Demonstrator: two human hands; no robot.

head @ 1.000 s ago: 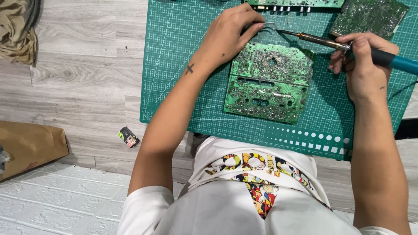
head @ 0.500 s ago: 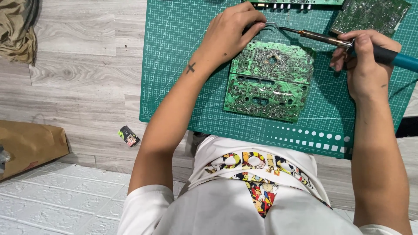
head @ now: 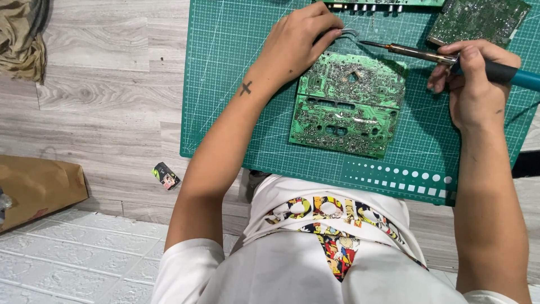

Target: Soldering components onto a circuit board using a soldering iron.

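Observation:
A green circuit board (head: 346, 104) lies solder side up on a green cutting mat (head: 236, 84). My left hand (head: 298, 42) rests at the board's upper left corner, fingers pinched on a thin strand of solder wire (head: 350, 31). My right hand (head: 472, 81) grips a soldering iron (head: 416, 52) with a teal handle. Its metal tip points left, above the board's top edge and close to the wire end.
Two more green circuit boards (head: 478, 19) lie at the mat's top edge. On the grey wood floor sit a small black and green object (head: 166, 175), a brown paper bag (head: 39, 188) at the left and an olive cloth (head: 22, 39) at the top left.
The soldering iron's tip has edged slightly away from the solder wire. My left hand stays at the board's corner.

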